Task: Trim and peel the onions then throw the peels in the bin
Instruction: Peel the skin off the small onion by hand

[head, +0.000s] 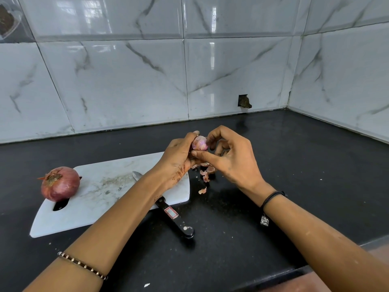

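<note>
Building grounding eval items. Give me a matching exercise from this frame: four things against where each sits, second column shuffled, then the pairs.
Things
1. whole onion
2. small onion
3. knife
4. loose peels

Places
A. held between left hand and right hand
B. on the black counter, just right of the board
C. on the cutting board, beside its handle slot
D. blade on the board, handle out on the counter

Pairs: 1-C, 2-A, 3-D, 4-B

Cutting board (101,199), whole onion (60,183), knife (174,218) crowd left, open counter (294,157) right, walled corner
</note>
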A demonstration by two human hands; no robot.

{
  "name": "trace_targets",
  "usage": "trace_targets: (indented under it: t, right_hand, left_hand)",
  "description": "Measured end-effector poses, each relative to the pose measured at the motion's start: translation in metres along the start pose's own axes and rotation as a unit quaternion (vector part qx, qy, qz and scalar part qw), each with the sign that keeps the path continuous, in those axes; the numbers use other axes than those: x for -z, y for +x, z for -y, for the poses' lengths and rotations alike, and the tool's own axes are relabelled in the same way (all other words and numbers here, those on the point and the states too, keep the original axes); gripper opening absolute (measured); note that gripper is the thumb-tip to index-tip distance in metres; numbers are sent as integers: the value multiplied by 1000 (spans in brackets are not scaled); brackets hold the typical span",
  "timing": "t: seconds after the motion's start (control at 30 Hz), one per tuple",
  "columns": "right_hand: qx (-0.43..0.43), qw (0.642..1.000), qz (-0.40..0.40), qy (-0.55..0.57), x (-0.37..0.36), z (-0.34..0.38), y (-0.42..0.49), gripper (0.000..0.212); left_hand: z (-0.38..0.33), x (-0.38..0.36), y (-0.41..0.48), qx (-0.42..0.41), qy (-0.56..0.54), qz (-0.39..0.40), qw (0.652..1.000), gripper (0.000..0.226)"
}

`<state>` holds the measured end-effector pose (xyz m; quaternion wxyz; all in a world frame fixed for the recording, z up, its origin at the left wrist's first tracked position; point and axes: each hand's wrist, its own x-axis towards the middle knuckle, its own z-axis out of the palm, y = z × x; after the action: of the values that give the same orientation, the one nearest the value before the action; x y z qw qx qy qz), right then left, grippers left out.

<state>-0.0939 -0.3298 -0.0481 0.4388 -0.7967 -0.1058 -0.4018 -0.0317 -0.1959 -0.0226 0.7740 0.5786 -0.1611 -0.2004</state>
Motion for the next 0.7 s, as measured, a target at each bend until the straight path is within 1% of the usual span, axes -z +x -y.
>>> trace_targets:
  t: [0.07, 0.13, 0.27, 0.33, 0.47, 0.6, 0.7]
  right_hand:
    - [4, 1000, 0, -4, -2, 0, 0, 25]
    - [-1, 1000, -5, -7, -2, 1, 0, 25]
    - [-16, 1000, -15, -20, 0, 0, -1, 38]
    - [-10, 1000, -10, -12, 1, 1, 0, 41]
    - [13, 1000, 4, -8, 1, 1, 0, 35]
    - [5, 1000, 2, -2, 0, 0, -1, 31]
    - [-4, 1000, 2, 1, -1, 0, -2, 27]
  left_hand:
    - [0, 1, -1, -7, 2, 7, 1000, 38]
    - [-1, 2, -1, -12, 7, 12, 1000, 39]
    - [0, 2, -1, -4, -4, 2, 1000, 34]
    - [0, 3, 0, -1, -3, -4, 1000, 32]
    - [1, 4, 1, 2, 8, -6, 1000, 33]
    - [3, 3, 3, -7, 16, -11, 1000, 35]
    - [3, 2, 1, -15, 22, 0, 1000, 38]
